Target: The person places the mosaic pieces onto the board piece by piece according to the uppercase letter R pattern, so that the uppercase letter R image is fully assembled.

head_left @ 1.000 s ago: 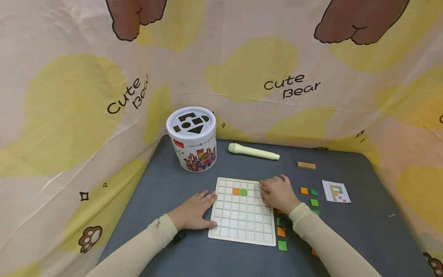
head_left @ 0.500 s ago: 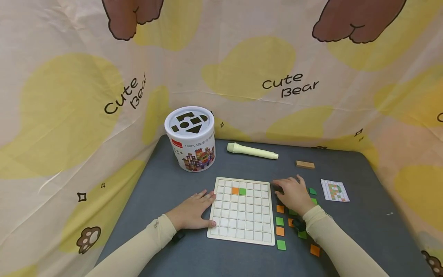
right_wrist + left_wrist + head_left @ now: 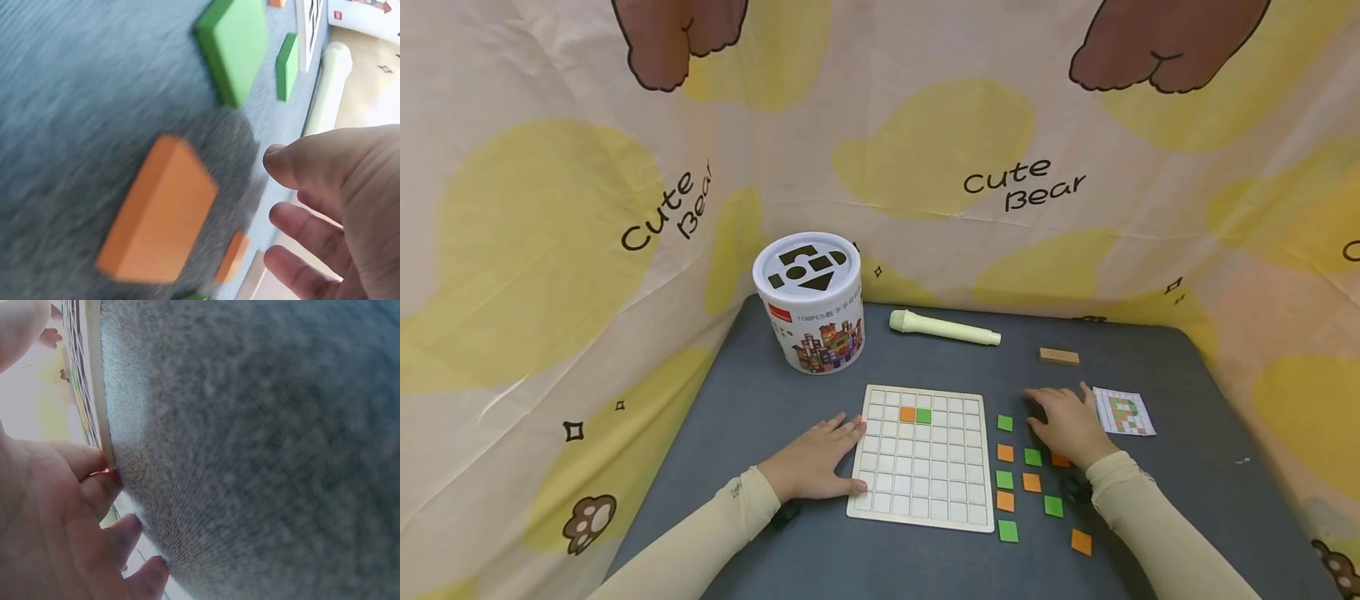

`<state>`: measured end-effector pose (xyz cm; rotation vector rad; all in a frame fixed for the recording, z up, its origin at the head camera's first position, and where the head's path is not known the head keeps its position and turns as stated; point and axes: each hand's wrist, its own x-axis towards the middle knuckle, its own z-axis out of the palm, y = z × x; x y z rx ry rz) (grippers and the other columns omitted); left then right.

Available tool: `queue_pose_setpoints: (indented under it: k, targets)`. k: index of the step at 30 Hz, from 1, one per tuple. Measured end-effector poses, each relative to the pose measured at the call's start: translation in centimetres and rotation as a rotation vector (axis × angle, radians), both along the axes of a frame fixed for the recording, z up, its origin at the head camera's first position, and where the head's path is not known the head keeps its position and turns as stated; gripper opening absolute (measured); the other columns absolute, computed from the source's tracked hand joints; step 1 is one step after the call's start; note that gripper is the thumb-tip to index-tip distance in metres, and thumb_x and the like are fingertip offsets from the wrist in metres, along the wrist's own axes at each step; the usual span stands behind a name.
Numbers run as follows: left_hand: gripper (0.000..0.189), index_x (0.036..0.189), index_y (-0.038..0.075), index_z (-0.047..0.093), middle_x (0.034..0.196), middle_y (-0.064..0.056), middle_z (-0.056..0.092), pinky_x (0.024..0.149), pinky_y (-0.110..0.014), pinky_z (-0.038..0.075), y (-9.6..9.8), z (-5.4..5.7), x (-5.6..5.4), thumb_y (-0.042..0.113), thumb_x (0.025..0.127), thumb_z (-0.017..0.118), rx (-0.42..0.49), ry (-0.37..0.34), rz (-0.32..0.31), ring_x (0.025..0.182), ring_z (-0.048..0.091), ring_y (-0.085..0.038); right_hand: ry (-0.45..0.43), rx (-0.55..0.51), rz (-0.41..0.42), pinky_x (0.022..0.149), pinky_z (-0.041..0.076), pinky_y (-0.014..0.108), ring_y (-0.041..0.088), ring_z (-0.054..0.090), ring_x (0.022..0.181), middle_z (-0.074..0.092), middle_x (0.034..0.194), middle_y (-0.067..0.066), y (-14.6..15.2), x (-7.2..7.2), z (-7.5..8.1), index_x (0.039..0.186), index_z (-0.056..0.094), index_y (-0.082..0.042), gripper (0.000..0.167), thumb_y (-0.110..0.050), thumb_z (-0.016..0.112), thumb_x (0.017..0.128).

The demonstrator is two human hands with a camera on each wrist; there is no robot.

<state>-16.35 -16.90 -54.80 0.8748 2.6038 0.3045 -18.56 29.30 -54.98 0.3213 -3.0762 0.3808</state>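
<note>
My left hand [image 3: 816, 458] rests with fingers spread and straight against the left edge of a pale gridded board [image 3: 917, 467]. In the left wrist view, its fingertips touch the board's rim [image 3: 94, 394]. On the board, an orange square tile [image 3: 907, 414] and a green square tile [image 3: 923, 416] sit side by side in an upper row. Over the loose tiles to the right hovers my right hand [image 3: 1066, 421], its fingers relaxed and holding nothing. In the right wrist view, an orange tile [image 3: 162, 215] and a green tile [image 3: 234, 53] lie near its thumb.
Several loose green and orange tiles, including a green tile [image 3: 1005, 423], line the board's right side. Beyond lie a pattern card [image 3: 1124, 412], a wooden block [image 3: 1059, 357] and a pale toy microphone [image 3: 947, 328]. A white bucket [image 3: 808, 304] stands at the back left.
My right hand has moved right, off the board's upper right corner to above the loose tiles, uncovering a green tile beside the board. The left hand stays at the board's edge.
</note>
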Motion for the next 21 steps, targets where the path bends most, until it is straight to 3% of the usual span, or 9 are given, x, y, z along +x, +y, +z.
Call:
queue_pose_setpoints:
  k: [15, 21]
  targets:
    - [0.102, 0.170, 0.011, 0.031, 0.174, -0.004, 0.028, 0.127, -0.052, 0.023, -0.1, -0.1, 0.0, 0.074, 0.095, 0.060, -0.009, 0.008, 0.011, 0.162, 0.019, -0.031, -0.019, 0.015, -0.026, 0.114, 0.011, 0.081, 0.048, 0.060, 0.123, 0.073, 0.128, 0.021, 1.2, 0.3, -0.2, 0.137, 0.071, -0.002, 0.048, -0.016, 0.085, 0.092]
    - [0.103, 0.170, 0.011, 0.031, 0.174, -0.004, 0.028, 0.127, -0.051, 0.023, 0.0, -0.2, 0.1, 0.075, 0.094, 0.060, -0.015, 0.021, 0.007, 0.162, 0.018, -0.030, -0.015, 0.025, -0.060, 0.114, 0.012, 0.081, 0.050, 0.059, 0.125, 0.069, 0.133, 0.024, 1.4, 0.3, 0.2, 0.139, 0.070, -0.002, 0.049, -0.013, 0.082, 0.092]
